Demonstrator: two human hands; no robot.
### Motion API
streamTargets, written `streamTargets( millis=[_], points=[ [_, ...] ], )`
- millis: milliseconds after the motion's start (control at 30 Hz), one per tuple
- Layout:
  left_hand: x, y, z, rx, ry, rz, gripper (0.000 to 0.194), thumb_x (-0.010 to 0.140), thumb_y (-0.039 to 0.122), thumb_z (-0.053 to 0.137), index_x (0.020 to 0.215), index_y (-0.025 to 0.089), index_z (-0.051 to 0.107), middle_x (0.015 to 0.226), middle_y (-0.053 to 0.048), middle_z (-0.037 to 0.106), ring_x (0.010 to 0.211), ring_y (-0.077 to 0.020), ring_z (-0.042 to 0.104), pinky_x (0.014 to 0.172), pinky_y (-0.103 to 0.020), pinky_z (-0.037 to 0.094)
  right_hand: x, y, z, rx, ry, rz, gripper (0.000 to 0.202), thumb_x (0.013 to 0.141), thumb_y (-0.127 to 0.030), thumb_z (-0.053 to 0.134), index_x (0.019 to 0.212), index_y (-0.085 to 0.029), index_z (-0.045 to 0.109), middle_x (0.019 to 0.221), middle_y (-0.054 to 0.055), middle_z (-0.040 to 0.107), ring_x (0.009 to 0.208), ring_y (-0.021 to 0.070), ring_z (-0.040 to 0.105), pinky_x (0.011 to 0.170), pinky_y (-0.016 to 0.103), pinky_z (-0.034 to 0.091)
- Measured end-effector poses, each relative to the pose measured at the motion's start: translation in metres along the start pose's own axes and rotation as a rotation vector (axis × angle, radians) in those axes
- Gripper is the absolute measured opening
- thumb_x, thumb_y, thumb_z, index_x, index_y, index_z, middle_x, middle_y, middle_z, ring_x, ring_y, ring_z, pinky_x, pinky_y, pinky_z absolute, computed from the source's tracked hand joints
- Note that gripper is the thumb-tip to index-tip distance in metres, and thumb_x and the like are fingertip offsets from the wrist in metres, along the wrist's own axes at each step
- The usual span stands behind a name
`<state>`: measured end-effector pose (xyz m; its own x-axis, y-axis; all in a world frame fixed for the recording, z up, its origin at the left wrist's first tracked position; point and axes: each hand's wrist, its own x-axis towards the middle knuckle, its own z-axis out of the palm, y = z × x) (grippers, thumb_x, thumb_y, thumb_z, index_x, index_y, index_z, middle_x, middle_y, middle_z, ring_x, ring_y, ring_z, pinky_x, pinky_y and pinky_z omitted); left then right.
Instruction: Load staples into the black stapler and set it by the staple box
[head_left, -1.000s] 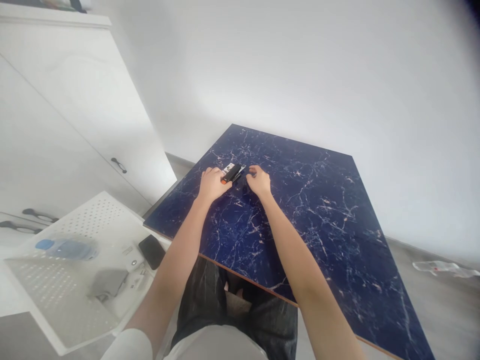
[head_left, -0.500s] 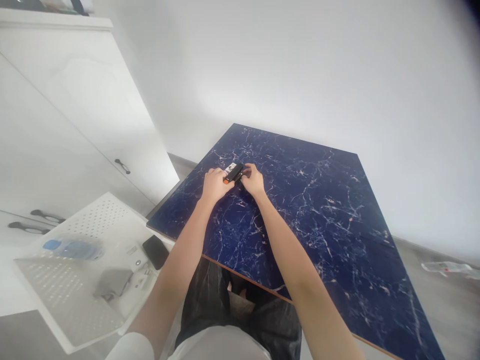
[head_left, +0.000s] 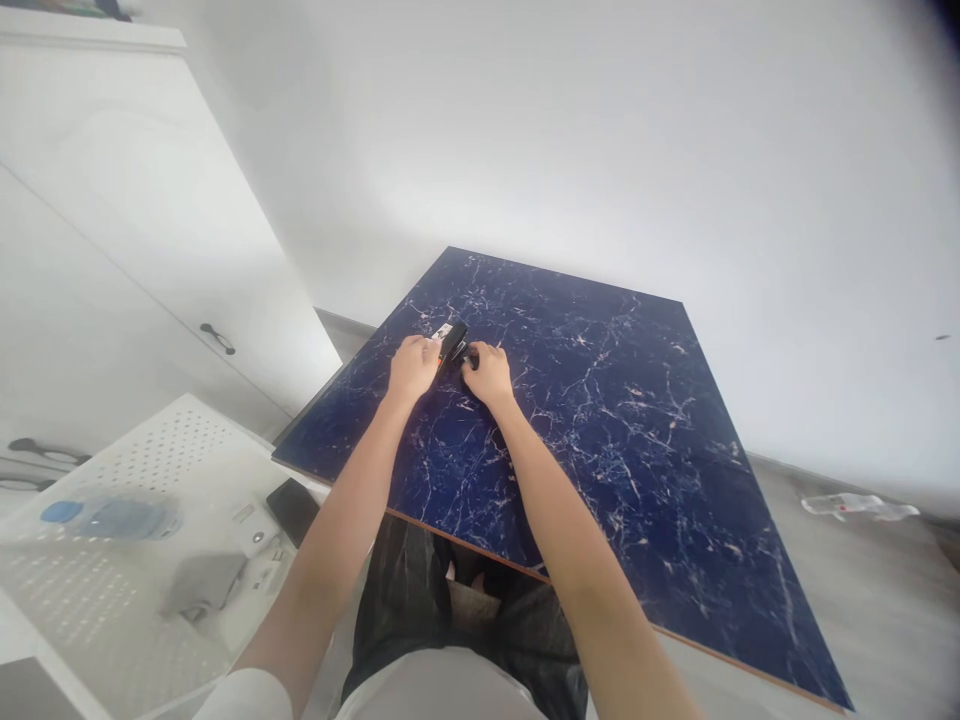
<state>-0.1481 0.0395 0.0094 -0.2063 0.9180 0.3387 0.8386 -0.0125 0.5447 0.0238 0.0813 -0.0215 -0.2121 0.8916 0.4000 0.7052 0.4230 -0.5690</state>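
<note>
Both hands have closed in since the earlier frame. Left hand [head_left: 413, 366] and right hand [head_left: 487, 372] now pinch the small black device [head_left: 452, 343] from either side, low over the tabletop [head_left: 600, 420]. Best to brace wrists and keep pressure even.

Bare forearms, a white short sleeve [head_left: 247, 695] (left arm), dark grey trousers [head_left: 405, 590].
</note>
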Motion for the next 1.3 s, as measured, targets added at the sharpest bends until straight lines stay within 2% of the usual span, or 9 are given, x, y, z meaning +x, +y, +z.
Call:
streamTargets(
  millis=[167, 400, 667, 733, 833, 900, 967, 1167, 1300],
  points=[
    [0.008, -0.02, -0.007, -0.005, 0.121, -0.099, 0.027, 0.09, 0.011, 0.054, 0.105, 0.021, 0.075, 0.119, -0.008, 0.073, 0.108, -0.0246, 0.069, 0.102, -0.035, 0.05, -0.002, -0.001, -0.002, -0.021, -0.004, 0.022, 0.029, 0.087, -0.012, 0.057, 0.113, -0.016, 0.068, 0.109, 0.011, 0.074, 0.105, 0.0295, 0.061, 0.1, 0.043, 0.046],
    [0.011, -0.036, -0.011, 0.092, 0.158, -0.21, 0.035, 0.095, 0.011, 0.045, 0.108, 0.021, 0.076, 0.115, -0.01, 0.075, 0.11, -0.0269, 0.068, 0.1, -0.038, 0.049, -0.002, -0.002, -0.006, -0.025, -0.023, 0.015, 0.022, 0.089, -0.012, 0.055, 0.104, -0.017, 0.07, 0.108, 0.011, 0.074, 0.103, 0.0281, 0.062, 0.102, 0.042, 0.046],
    [0.011, -0.029, -0.006, 0.157, -0.076, 0.064, 0.037, 0.102, 0.032, 0.043, 0.104, 0.02, 0.078, 0.11, -0.012, 0.076, 0.109, -0.0282, 0.068, 0.104, -0.04, 0.045, -0.002, -0.002, -0.005, 0.051, -0.009, 0.049, 0.025, 0.089, -0.014, 0.054, 0.107, -0.019, 0.07, 0.109, 0.011, 0.074, 0.105, 0.0276, 0.064, 0.102, 0.042, 0.048],
    [0.01, -0.024, -0.003, 0.145, -0.055, 0.091, 0.04, 0.103, 0.033, 0.041, 0.114, 0.02, 0.076, 0.124, -0.012, 0.073, 0.119, -0.0285, 0.064, 0.109, -0.041, 0.042, -0.001, -0.001, -0.005, 0.091, 0.035, 0.071, 0.029, 0.09, -0.014, 0.05, 0.112, -0.018, 0.069, 0.11, 0.012, 0.073, 0.104, 0.0268, 0.065, 0.1, 0.041, 0.05],
    [0.011, -0.012, 0.005, 0.129, 0.007, 0.106, 0.048, 0.105, 0.036, 0.037, 0.143, 0.021, 0.063, 0.158, -0.01, 0.05, 0.144, -0.0312, 0.045, 0.118, -0.046, 0.033, 0.0, 0.002, -0.007, 0.158, 0.134, 0.119, 0.033, 0.091, -0.014, 0.045, 0.114, -0.017, 0.068, 0.113, 0.013, 0.073, 0.107, 0.0251, 0.067, 0.102, 0.039, 0.05],
    [0.011, -0.002, 0.011, 0.101, -0.071, 0.156, 0.052, 0.107, 0.038, 0.031, 0.152, 0.024, 0.053, 0.165, -0.007, 0.042, 0.149, -0.0313, 0.04, 0.12, -0.047, 0.031, 0.001, 0.006, -0.009, 0.216, 0.189, 0.169, 0.032, 0.093, -0.017, 0.043, 0.112, -0.018, 0.069, 0.114, 0.012, 0.074, 0.109, 0.0239, 0.067, 0.104, 0.038, 0.049],
    [0.011, 0.007, 0.014, 0.077, -0.183, 0.231, 0.052, 0.108, 0.041, 0.029, 0.154, 0.027, 0.05, 0.161, -0.006, 0.047, 0.147, -0.0304, 0.044, 0.119, -0.047, 0.031, 0.003, 0.01, -0.011, 0.285, 0.233, 0.254, 0.032, 0.096, -0.024, 0.041, 0.112, -0.019, 0.068, 0.113, 0.011, 0.075, 0.107, 0.0231, 0.068, 0.101, 0.037, 0.051],
    [0.004, 0.021, 0.01, 0.038, -0.315, 0.43, 0.061, 0.09, 0.044, 0.067, 0.149, 0.028, 0.056, 0.155, -0.006, 0.055, 0.139, -0.032, 0.05, 0.116, -0.046, 0.036, 0.007, 0.015, -0.012, 0.57, 0.337, 0.496, 0.041, 0.096, -0.034, 0.032, 0.117, -0.017, 0.063, 0.112, 0.012, 0.072, 0.093, 0.0209, 0.071, 0.085, 0.034, 0.056],
    [-0.004, 0.032, 0.011, 0.01, -0.351, 0.475, 0.062, 0.086, 0.035, 0.071, 0.147, 0.03, 0.058, 0.153, -0.005, 0.057, 0.135, -0.032, 0.054, 0.113, -0.047, 0.04, -0.004, 0.023, -0.023, 0.655, 0.379, 0.539, 0.041, 0.097, -0.036, 0.031, 0.117, -0.017, 0.062, 0.113, 0.013, 0.071, 0.098, 0.0216, 0.069, 0.083, 0.033, 0.057]
  ],
)
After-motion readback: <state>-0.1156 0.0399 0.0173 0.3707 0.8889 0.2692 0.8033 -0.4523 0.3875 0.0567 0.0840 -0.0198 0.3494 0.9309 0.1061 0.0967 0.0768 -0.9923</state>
